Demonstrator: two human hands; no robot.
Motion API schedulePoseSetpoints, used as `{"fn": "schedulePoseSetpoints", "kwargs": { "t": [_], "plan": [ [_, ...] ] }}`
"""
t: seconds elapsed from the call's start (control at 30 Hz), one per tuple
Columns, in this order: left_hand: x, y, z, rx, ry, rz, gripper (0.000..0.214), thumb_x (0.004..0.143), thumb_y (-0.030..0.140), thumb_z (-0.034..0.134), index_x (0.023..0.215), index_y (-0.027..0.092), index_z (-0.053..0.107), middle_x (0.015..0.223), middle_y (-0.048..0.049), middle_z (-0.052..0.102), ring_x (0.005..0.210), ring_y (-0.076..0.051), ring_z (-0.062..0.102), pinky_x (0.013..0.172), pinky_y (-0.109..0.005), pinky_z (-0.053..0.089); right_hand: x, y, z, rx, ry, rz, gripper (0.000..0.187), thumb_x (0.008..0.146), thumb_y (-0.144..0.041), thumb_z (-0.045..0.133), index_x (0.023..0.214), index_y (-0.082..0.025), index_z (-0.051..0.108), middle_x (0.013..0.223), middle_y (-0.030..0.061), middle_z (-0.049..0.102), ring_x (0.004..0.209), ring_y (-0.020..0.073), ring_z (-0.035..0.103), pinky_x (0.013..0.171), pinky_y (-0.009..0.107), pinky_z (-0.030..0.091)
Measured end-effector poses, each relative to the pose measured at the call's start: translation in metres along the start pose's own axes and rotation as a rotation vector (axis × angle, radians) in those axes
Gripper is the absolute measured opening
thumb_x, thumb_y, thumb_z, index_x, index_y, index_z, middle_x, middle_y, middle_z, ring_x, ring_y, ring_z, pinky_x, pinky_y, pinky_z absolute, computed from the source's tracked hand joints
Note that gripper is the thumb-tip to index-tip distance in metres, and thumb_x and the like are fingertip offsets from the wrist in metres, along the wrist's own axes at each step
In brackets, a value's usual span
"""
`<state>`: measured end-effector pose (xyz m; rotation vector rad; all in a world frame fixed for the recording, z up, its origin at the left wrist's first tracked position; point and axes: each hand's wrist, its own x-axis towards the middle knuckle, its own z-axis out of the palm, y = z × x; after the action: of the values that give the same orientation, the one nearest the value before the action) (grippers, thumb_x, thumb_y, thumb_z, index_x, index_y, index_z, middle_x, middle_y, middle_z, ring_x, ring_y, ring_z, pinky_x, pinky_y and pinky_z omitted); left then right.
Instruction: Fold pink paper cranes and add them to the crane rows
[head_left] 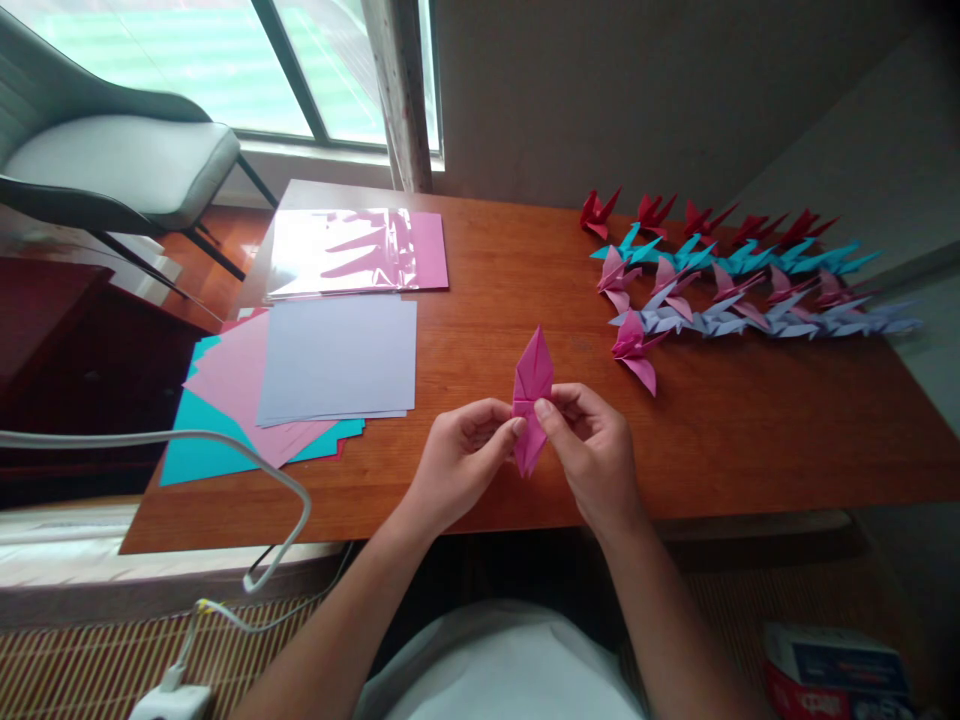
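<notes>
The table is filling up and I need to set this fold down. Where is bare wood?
Bare wood runs down the middle of the table, between the paper sheets and the cranes, and along the near edge beside the right hand. The far right is crowded with cranes; sheets and a plastic packet cover the left.

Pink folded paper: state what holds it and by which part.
The left hand and right hand both pinch the pink folded paper at its lower middle, one from each side; both tips are free.
</notes>
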<state>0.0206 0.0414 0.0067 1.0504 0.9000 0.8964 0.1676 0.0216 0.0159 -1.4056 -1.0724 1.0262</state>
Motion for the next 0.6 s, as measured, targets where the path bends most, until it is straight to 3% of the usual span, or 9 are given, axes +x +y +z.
{"fn": "schedulePoseSetpoints", "kwargs": {
  "t": [0.23,0.4,0.6],
  "plan": [
    [-0.0003,-0.0024,-0.0006,0.081,0.036,0.008,0.030,0.083,0.044,0.075,0.079,0.014,0.068,0.065,-0.0007,0.063,0.056,-0.011,0.055,0.054,-0.021,0.046,0.0042,-0.0024,-0.0077,-0.033,-0.141,0.005,0.016,0.090,-0.037,0.067,0.086,-0.022,0.069,0.080,0.0016,0.072,0.072,0.0176,0.066,0.066,0.028,0.052],
    [-0.0003,-0.0003,0.0010,0.055,0.006,0.007,0.028,0.086,0.041,0.073,0.082,0.014,0.068,0.068,-0.0004,0.063,0.060,-0.011,0.055,0.056,-0.021,0.045,0.0048,-0.0007,-0.0078,-0.110,-0.083,-0.053,0.018,0.088,-0.033,0.070,0.075,-0.022,0.066,0.069,-0.0018,0.064,0.063,0.0136,0.055,0.059,0.025,0.044],
    [-0.0001,0.0009,0.0004,-0.033,-0.037,0.021,0.021,0.086,0.035,0.075,0.090,0.015,0.069,0.080,-0.0021,0.069,0.070,-0.012,0.061,0.064,-0.020,0.047,0.0027,-0.0013,0.0001,-0.011,0.000,-0.034,0.015,0.089,-0.035,0.068,0.080,-0.022,0.068,0.074,-0.0006,0.068,0.065,0.0145,0.059,0.061,0.026,0.047]
  ]
}}
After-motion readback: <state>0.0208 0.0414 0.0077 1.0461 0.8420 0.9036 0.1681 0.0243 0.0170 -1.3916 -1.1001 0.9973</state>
